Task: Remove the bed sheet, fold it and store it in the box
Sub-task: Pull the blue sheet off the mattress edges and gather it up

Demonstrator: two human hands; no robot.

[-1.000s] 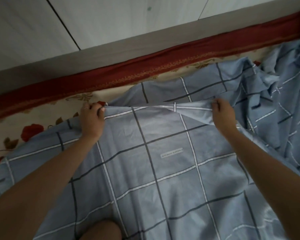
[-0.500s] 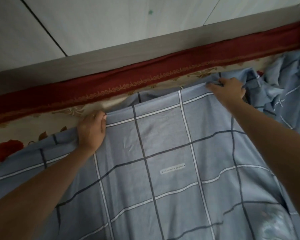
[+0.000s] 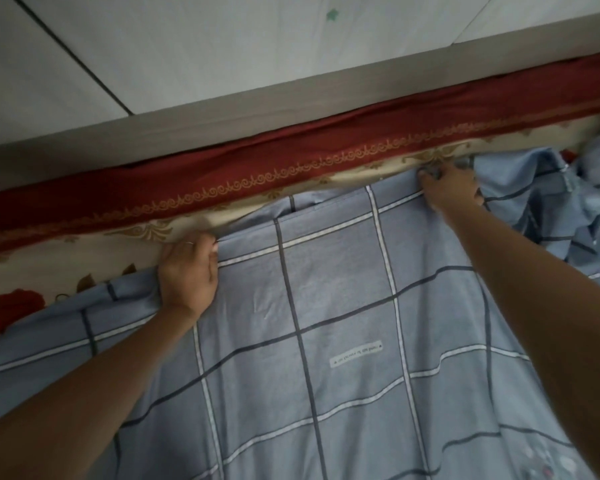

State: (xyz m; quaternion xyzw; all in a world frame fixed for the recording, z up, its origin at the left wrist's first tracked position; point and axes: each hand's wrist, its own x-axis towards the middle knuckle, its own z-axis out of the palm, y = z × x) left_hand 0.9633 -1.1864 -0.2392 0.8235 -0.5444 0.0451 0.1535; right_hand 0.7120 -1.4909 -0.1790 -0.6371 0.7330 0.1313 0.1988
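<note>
Sheet [image 3: 326, 289]: blue, checked in dark and white lines; spread over the bed, its far edge drawn up close to the far side; a crumpled part lies at the right.
Left hand [image 3: 187, 271]: palm down on the sheet's far edge; fingers curled over that edge and gripping it, thumb laid on top.
Ring [image 3: 189, 242]: on one finger of the left hand.
Right hand [image 3: 452, 190]: further along the same edge and higher up; fingers curled round a bunch of the cloth, pinching it.
Edge between hands: slants from one hand to the other, with a small tuck midway.
Label [image 3: 356, 353]: white strip on the sheet; print unreadable.
Cover [image 3: 49, 265]: cream with red flowers, showing beyond the sheet's edge.
Band [image 3: 222, 174]: red with gold scrollwork, along the cover's far side.
Ledge [image 3: 222, 112]: grey, behind the band.
Wall [image 3: 222, 46]: white panels.
</note>
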